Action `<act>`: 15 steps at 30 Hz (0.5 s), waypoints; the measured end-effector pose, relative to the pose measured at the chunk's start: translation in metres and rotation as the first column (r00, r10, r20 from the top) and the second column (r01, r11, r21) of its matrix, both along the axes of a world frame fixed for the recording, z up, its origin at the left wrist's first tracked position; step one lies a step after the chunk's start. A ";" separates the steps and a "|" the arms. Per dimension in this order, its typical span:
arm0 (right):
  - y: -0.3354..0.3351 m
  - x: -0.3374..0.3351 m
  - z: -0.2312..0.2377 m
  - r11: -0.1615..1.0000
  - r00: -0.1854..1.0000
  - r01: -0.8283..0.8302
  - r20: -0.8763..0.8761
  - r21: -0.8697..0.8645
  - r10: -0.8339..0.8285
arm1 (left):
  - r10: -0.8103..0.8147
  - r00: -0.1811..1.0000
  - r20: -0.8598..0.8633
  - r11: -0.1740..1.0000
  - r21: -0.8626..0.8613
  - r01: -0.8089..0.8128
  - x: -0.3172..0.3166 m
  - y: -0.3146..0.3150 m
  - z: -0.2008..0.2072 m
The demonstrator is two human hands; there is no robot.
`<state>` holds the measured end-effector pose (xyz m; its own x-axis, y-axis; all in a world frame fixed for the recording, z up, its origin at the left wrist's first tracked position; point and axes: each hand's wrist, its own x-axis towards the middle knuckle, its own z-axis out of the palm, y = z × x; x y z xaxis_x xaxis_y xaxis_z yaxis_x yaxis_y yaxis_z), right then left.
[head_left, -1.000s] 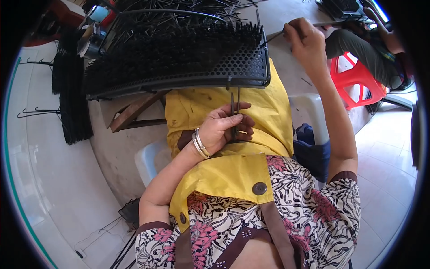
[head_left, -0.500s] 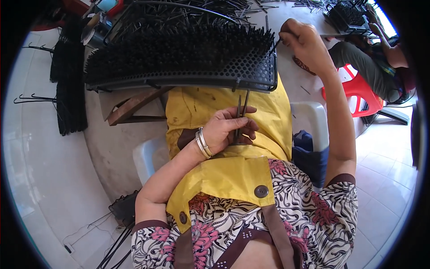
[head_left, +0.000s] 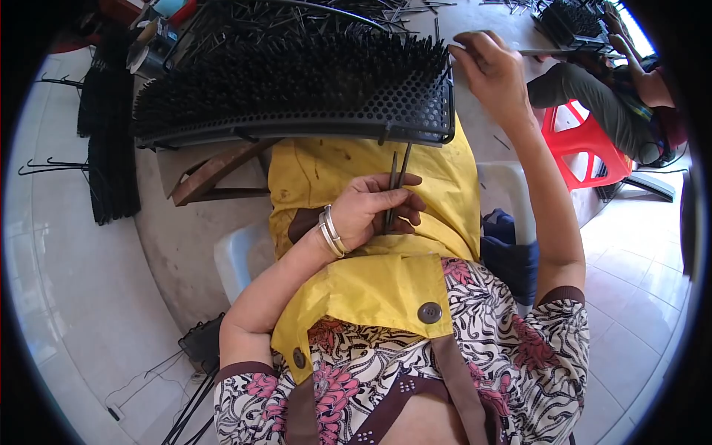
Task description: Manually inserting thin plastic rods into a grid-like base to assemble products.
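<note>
Across my lap, over a yellow apron [head_left: 326, 167], stands a black wire-edged rack [head_left: 371, 134] with a perforated panel. Thin black rods [head_left: 282, 81] stick up densely from its holes, while bare holes show toward the right end. Below the rack's front edge, my left hand [head_left: 367, 208] is closed around a few slim dark rods [head_left: 393, 174] that point upward between its fingers. My right hand [head_left: 493, 78] is raised at the rack's right end, thumb and fingers bent toward the outermost rods. What its fingertips pinch blends with the dark rods behind.
Loose black rods [head_left: 297, 21] lie heaped behind the rack. Bundles of black strands [head_left: 115, 174] hang at the left. A co-worker's leg [head_left: 575, 100] and a red stool [head_left: 586, 152] are at right, beside another black rack [head_left: 567, 26].
My right hand has moved slightly left and up, its fingers closer to the rack's right end. The dark rod that stuck out from its pinch no longer shows clearly. My left hand keeps its rods.
</note>
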<state>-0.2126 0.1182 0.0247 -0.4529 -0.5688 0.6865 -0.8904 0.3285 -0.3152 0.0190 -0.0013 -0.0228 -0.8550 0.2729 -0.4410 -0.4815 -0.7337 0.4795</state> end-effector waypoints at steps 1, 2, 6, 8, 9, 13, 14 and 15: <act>-0.004 0.004 0.004 1.000 0.998 -0.027 0.049 0.013 0.026 | -0.003 1.000 -0.011 1.000 0.003 0.003 0.000 0.000 -0.001; -0.009 0.006 0.005 1.000 0.998 -0.027 0.048 0.014 0.026 | -0.005 1.000 -0.025 1.000 0.006 0.005 0.000 0.001 -0.001; -0.021 0.012 0.000 0.981 0.999 -0.043 0.002 0.189 0.043 | 0.009 1.000 -0.014 1.000 0.008 -0.009 0.001 0.001 0.001; -0.023 0.012 -0.003 0.955 0.998 0.004 -0.056 0.296 0.013 | 0.003 1.000 -0.014 1.000 0.022 -0.003 0.001 0.000 0.002; -0.024 0.014 -0.002 0.954 0.998 -0.001 -0.055 0.299 0.018 | 0.008 1.000 -0.012 1.000 0.025 -0.008 0.001 0.000 0.002; -0.028 0.018 -0.002 0.930 0.997 0.073 -0.063 0.359 -0.054 | 0.007 0.999 -0.034 0.999 0.040 -0.006 0.000 -0.001 0.002; -0.029 0.018 -0.003 0.932 0.995 0.084 -0.074 0.352 -0.062 | 0.006 0.999 -0.034 0.999 0.035 -0.005 0.000 -0.001 0.002; -0.029 0.020 -0.004 0.932 0.996 0.081 -0.075 0.353 -0.058 | 0.009 0.999 -0.035 0.999 0.036 -0.008 0.000 -0.001 0.001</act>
